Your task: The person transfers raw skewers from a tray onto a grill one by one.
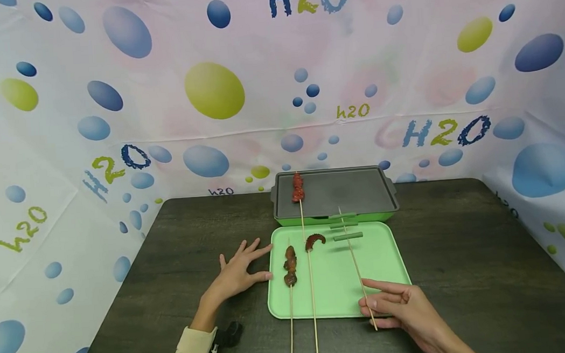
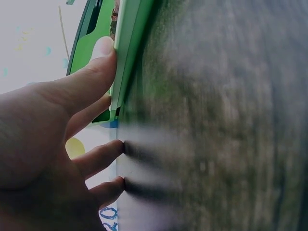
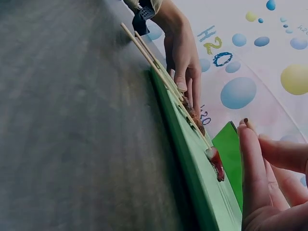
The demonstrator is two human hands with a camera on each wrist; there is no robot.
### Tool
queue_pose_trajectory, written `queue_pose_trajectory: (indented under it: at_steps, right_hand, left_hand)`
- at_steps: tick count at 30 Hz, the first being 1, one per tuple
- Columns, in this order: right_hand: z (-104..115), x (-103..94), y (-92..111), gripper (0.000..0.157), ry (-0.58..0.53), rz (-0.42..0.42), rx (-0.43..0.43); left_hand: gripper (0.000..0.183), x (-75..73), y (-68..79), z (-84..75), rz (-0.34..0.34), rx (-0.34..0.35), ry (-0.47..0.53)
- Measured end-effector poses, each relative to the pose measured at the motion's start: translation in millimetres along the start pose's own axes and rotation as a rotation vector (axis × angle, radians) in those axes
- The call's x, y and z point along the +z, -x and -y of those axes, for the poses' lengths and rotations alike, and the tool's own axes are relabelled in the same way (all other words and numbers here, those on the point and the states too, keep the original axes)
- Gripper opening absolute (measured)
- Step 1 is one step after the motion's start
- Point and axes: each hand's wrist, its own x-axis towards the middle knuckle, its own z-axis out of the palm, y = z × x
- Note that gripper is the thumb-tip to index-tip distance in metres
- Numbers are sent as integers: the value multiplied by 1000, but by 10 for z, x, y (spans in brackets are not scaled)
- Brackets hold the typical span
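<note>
My right hand (image 1: 407, 309) pinches the lower end of a thin wooden skewer (image 1: 354, 261) between thumb and fingers. Several green bean-like pieces (image 1: 347, 237) sit crosswise near its tip, raised over the back of a light green tray (image 1: 385, 262). At the tray's left edge my left hand (image 1: 235, 276) is spread, its thumb (image 2: 103, 53) against the rim in the left wrist view. On the tray lie a skewer of brown meat chunks (image 1: 290, 265) and one with a curled, reddish-brown piece (image 1: 314, 241). Their sticks reach past the front rim.
Behind the tray stands a grey grill plate (image 1: 346, 189) on a green base (image 1: 295, 220). A skewer of red pieces (image 1: 298, 189) lies on its left part, its stick hanging over the tray. The dark wooden table (image 1: 472, 262) meets a patterned backdrop (image 1: 255, 48).
</note>
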Motion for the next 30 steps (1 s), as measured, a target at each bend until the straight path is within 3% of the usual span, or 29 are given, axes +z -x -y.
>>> queue_pose_trajectory:
  at_steps: [17, 30]
  right_hand:
    - [181, 167, -573, 62, -4, -152, -70]
    - [436, 163, -994, 52, -13, -190, -146]
  left_hand:
    - [73, -16, -10, -19, -3, 8, -11]
    - [74, -17, 8, -9, -9, 7, -13]
